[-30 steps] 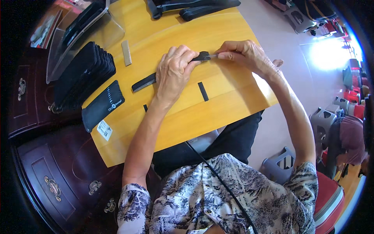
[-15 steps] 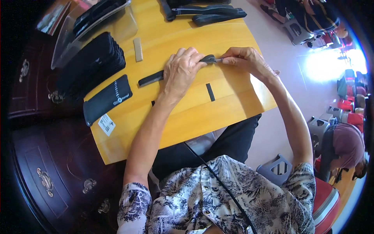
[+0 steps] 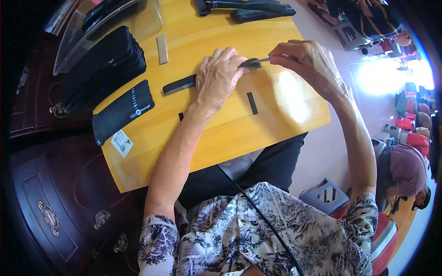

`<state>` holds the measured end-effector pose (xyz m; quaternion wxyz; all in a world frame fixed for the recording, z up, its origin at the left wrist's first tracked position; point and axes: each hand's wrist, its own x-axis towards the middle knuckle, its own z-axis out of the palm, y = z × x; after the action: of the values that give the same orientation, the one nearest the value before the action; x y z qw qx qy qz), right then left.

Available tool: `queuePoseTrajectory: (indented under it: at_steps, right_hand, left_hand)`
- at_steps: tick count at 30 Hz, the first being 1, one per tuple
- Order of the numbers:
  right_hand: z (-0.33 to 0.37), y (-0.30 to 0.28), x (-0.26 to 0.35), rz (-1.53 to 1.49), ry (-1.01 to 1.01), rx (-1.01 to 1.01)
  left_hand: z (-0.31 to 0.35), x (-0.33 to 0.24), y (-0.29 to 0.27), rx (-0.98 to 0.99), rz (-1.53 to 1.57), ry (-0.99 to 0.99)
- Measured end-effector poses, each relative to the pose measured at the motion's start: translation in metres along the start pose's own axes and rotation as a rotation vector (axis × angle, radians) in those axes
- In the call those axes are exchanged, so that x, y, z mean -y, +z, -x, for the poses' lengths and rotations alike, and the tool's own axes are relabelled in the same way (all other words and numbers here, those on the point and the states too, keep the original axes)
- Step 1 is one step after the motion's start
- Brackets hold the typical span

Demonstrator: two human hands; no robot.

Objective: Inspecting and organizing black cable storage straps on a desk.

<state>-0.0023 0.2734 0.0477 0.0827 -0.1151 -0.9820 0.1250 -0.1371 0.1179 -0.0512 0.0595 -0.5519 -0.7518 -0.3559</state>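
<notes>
A narrow black fabric strip [image 3: 179,84] lies across the yellow table, with my left hand [image 3: 215,80] closed over its middle. Its right end sticks out past my fingertips, slightly raised. My right hand [image 3: 309,62] pinches a thin metal tool [image 3: 264,60], whose tip meets that right end; whether the tip is inside the fabric or only touching it, I cannot tell. Below the strip lies a short flat black piece [image 3: 252,103]. A tan flat bar [image 3: 162,48] rests beyond the strip's left end.
On the left are a black pouch [image 3: 124,112] with white print, a white label [image 3: 121,143], a stack of black pouches [image 3: 108,64] and a clear plastic bin [image 3: 154,25]. More black strips [image 3: 262,14] lie at the table's far edge. A grey stool [image 3: 325,197] stands right of my legs.
My right hand has lifted and moved to the right with the metal tool, more of which now shows. My left hand still presses the strip, whose right end has risen slightly.
</notes>
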Motion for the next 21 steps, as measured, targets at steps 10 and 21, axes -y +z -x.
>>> queuePoseTrajectory:
  at_steps: [10, 21]
  right_hand:
    - [-0.045, 0.002, 0.056, 0.669, -0.265, 0.050]
    - [0.000, 0.056, -0.061, -0.569, 0.133, 0.193]
  left_hand:
    - [0.002, 0.002, 0.008, -0.055, 0.011, 0.033]
    - [-0.003, -0.002, 0.001, -0.020, 0.014, 0.057]
